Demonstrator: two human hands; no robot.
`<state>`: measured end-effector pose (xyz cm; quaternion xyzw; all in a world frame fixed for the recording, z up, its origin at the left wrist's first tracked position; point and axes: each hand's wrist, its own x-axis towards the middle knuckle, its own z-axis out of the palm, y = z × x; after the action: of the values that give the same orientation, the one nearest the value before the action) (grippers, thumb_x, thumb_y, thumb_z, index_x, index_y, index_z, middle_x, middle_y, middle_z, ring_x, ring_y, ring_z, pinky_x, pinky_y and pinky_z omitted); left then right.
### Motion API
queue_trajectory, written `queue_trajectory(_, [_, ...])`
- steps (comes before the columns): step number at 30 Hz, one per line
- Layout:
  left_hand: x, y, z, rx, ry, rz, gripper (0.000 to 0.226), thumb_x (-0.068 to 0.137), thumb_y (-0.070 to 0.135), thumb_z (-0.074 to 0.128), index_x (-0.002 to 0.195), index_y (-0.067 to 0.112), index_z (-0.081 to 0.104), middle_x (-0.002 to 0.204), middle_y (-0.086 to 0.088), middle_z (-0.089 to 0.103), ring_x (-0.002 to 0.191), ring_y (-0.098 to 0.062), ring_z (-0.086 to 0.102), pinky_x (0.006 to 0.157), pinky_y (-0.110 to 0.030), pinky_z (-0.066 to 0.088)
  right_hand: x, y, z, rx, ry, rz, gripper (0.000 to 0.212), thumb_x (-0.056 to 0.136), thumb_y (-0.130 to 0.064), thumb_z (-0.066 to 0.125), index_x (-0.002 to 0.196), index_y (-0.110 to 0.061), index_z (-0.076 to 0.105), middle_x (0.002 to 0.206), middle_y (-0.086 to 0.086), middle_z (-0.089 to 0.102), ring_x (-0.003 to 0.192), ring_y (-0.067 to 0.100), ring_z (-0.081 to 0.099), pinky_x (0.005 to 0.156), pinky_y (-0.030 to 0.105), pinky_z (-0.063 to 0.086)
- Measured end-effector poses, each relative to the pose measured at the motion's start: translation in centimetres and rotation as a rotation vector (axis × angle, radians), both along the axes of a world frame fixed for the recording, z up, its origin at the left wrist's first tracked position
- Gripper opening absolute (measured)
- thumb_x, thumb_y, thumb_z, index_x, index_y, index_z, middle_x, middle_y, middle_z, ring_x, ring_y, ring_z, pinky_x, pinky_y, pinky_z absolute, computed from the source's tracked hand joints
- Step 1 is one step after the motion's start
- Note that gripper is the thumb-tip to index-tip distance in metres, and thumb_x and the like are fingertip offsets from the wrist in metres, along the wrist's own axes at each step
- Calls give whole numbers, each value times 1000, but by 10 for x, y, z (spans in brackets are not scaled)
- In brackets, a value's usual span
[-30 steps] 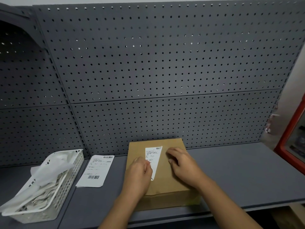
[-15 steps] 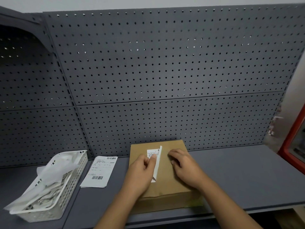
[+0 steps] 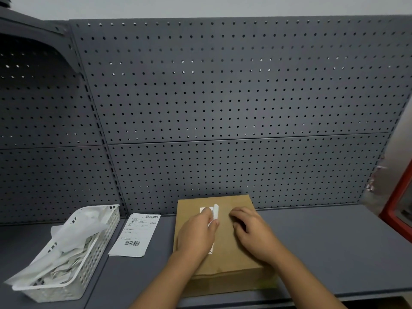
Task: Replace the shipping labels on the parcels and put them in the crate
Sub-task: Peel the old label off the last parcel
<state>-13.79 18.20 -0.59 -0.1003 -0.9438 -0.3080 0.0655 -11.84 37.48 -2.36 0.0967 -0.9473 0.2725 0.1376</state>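
– Brown cardboard box parcel: where is it found?
– It is laid flat on the grey metal shelf, against the perforated back panel, with both hands set on its top.
– What is seen to be changed?
– The old white paper label on its top face, shown nearly flat a second ago, is now curled up and rolled over toward the left. A small flat patch is seen left of the curl; the rest is hidden under the hand. Removal is judged well advanced, and replacement is not yet begun.
– How is the left hand posed?
– It is reached in palm down, and the loose label edge is pinched between thumb and forefinger.
– And the right hand?
– Nothing is grasped by it; its bent fingers are pressed onto the cardboard just right of the label, so the parcel is steadied.
– What is kept ready?
– A fresh white barcoded label sheet is laid just left of the parcel, beside a white perforated plastic basket filled with crumpled paper. No crate can be identified with certainty.
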Motion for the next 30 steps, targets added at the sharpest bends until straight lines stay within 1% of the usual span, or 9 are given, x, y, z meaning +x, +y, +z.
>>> queue_trajectory(3, [1, -5, -11, 91, 67, -12, 29, 100, 43, 56, 84, 22, 45, 70, 7, 57, 70, -16, 56, 64, -38, 47, 0, -2, -1, 2, 11, -6, 36, 103, -23, 51, 137, -20, 59, 138, -12, 57, 126, 10, 51, 107, 27, 43])
queue_trajectory(5, [2, -7, -15, 116, 85, -21, 30, 100, 44, 56, 83, 23, 44, 67, 7, 55, 66, -12, 53, 62, -37, 46, 0, -4, -1, 11, 21, -17, 35, 103, -23, 50, 137, -20, 59, 137, -12, 58, 125, 11, 51, 105, 27, 44])
queue_trajectory(10, [1, -12, -16, 198, 72, -78, 32, 99, 40, 61, 78, 24, 43, 62, 8, 50, 61, -13, 48, 61, -39, 45, 0, -4, 1, 12, 15, -30, 34, 103, -22, 51, 136, -20, 60, 138, -11, 57, 125, 12, 50, 105, 28, 44])
queue_trajectory(15, [-2, -19, -13, 294, 6, -144, 32, 98, 36, 65, 76, 23, 46, 59, 12, 45, 55, -7, 37, 54, -26, 32, 1, -4, 1, 11, 18, -29, 34, 103, -22, 51, 136, -20, 59, 138, -11, 57, 126, 12, 50, 104, 25, 42])
queue_trajectory(17, [-3, -22, -12, 337, -24, -174, 31, 98, 34, 66, 78, 20, 48, 61, 10, 44, 56, -6, 36, 54, -23, 31, 1, -4, 1, 9, 18, -30, 34, 103, -22, 51, 136, -20, 59, 138, -11, 57, 126, 12, 50, 104, 25, 42])
queue_trajectory(21, [-3, -27, -12, 395, -39, -220, 29, 99, 31, 66, 80, 16, 49, 66, 6, 43, 60, -8, 37, 56, -23, 32, 2, -4, 2, 6, 15, -32, 34, 103, -22, 51, 136, -20, 59, 137, -11, 57, 125, 11, 50, 104, 26, 43])
queue_trajectory(25, [0, -29, -11, 428, -37, -257, 27, 100, 30, 65, 81, 16, 52, 69, 5, 47, 63, -7, 40, 58, -23, 34, 2, -5, 2, 17, 17, -26, 34, 103, -22, 50, 136, -19, 59, 137, -10, 57, 125, 13, 50, 104, 29, 45])
queue_trajectory(27, [2, -29, -9, 445, -37, -282, 26, 100, 27, 65, 82, 14, 53, 71, -1, 53, 63, -7, 42, 58, -23, 35, 1, -5, 2, 20, 17, -30, 34, 103, -21, 50, 135, -19, 59, 137, -9, 58, 124, 13, 50, 105, 31, 46])
queue_trajectory(30, [6, -28, -6, 466, -43, -336, 21, 100, 23, 66, 83, 14, 57, 78, -11, 62, 67, -7, 45, 61, -26, 37, 1, -5, 2, 22, 22, -31, 33, 102, -20, 51, 134, -18, 61, 136, -9, 59, 123, 14, 51, 104, 33, 46])
